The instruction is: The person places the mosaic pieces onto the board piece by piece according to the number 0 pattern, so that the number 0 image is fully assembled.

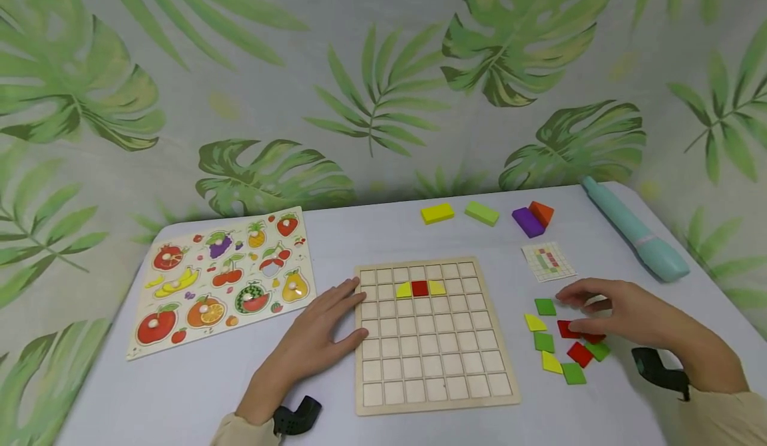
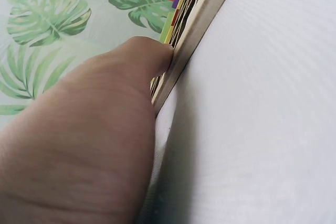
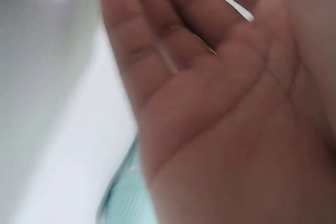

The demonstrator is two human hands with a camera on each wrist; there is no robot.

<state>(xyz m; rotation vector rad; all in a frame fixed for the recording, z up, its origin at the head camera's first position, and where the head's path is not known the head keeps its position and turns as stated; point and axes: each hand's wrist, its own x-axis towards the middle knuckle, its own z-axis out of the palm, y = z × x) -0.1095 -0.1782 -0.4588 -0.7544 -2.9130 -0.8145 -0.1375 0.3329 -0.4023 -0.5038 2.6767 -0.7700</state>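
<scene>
matt pale wooden grid board [image 1: 434, 339] on smooth white tabletop [image 1: 180, 386].

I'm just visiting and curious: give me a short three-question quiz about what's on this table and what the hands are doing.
1. True or false: the left hand rests flat against the left edge of the grid board.
2. How many tiles already sit in the board, and in what colours?
3. Which lies nearest the right hand? A) fruit puzzle B) loose tiles C) purple block

Key
1. True; its fingers are straight.
2. Three: a red tile between two yellow tiles.
3. B; the hand hovers over them, and a grip cannot be confirmed.
</scene>
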